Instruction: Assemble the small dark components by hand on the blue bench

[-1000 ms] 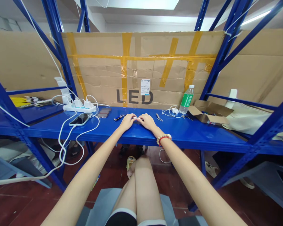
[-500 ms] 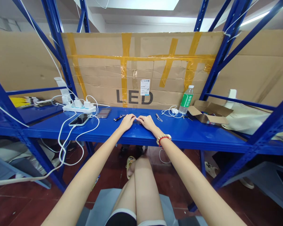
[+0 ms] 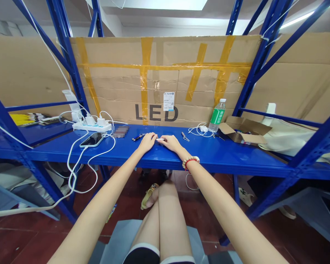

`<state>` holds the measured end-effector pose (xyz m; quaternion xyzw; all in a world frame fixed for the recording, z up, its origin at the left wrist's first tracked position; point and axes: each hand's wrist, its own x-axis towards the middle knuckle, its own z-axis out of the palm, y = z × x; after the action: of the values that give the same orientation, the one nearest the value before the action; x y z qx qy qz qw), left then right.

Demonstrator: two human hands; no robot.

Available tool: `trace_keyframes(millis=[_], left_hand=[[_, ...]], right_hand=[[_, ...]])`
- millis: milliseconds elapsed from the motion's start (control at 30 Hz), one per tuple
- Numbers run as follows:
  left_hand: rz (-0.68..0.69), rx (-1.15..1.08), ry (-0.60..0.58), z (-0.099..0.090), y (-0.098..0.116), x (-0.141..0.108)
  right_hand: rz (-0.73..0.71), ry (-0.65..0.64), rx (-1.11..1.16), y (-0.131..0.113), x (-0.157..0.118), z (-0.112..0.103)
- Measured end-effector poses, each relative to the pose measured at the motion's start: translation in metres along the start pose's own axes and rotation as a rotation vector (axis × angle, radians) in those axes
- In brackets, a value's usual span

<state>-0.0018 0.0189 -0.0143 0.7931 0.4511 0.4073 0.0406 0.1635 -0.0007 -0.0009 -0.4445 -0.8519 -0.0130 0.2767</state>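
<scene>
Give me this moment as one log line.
left hand: near white stick; right hand: holding white stick; bottle: upright by open box; phone: on table by power strip

Bead bracelet (image 3: 184,161), red cord (image 3: 191,160) — blk shorts (image 3: 141,256), wht trim (image 3: 178,258) — yel. shoe (image 3: 146,201)

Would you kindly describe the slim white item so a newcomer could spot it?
Find the blue tabletop before the cardboard marked LED. Midway along, the right hand holds the slim white item; unlike the looping white cables, its visible part is short and straight.
</scene>
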Motion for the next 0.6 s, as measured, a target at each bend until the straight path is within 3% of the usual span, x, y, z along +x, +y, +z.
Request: trace_keyframes(millis=[600], left_hand=[[-0.131, -0.084, 0.074, -0.0059, 0.0073, -0.0023]], right_hand=[[0.011, 0.011, -0.023, 0.0021, 0.0017, 0.0012]])
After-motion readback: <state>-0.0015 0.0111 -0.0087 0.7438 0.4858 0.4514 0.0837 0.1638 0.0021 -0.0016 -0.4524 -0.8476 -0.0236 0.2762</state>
